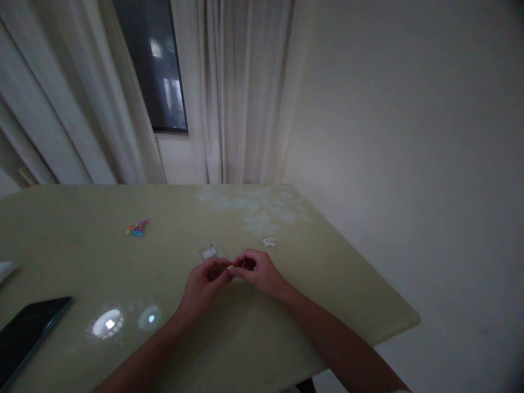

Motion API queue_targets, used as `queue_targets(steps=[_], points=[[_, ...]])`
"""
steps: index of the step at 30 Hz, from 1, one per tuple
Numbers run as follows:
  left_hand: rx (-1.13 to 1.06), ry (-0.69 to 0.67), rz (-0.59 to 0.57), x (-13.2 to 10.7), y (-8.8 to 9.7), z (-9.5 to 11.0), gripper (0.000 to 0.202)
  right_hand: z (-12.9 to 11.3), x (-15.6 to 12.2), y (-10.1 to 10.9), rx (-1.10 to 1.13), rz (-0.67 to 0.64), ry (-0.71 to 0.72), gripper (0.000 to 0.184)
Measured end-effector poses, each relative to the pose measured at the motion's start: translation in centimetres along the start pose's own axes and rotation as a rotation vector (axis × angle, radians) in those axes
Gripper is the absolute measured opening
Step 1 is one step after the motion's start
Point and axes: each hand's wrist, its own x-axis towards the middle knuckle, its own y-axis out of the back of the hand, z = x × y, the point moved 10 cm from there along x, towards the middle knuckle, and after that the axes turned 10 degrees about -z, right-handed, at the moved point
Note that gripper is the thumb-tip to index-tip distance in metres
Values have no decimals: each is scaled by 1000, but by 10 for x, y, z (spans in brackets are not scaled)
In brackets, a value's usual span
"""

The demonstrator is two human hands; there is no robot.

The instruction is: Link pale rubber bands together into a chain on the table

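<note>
My left hand point(208, 277) and my right hand point(257, 271) meet over the middle of the table, fingertips pinched together. Between them is a tiny yellowish piece point(231, 267), too small to name; both hands seem to grip it. Just beyond my left hand lies a small clear plastic bag point(210, 251) with something white in it. Past my right hand sits a little cluster of white pieces point(268, 242). A small heap of multicoloured pieces point(137, 228) in pink, orange, green and blue rests farther off to the left.
A dark flat tablet-like device point(30, 333) lies at the front left, with a white object point(6, 269) behind it. The glossy table point(327, 284) has its right edge near a wall point(409, 164). Curtains point(245, 98) and a window point(159, 65) stand behind it.
</note>
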Motion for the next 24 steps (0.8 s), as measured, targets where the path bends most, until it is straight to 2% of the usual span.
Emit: queue_targets(steps=[5,11,15,18,24], points=[[-25,88,35,-1,3,-9,39,-5,-1,4,-146,42,42,34],[-117,131,56,-4,-2,-11,45,-26,-8,2,-353,104,114,10],[-324,201,100,-9,-11,-18,57,-29,-10,5,-466,165,127,7],[-469,240,95,-11,-20,-21,56,-30,-11,7,-535,198,145,7],[-512,207,112,-12,-22,-21,51,-37,-13,-1,-541,164,252,4]])
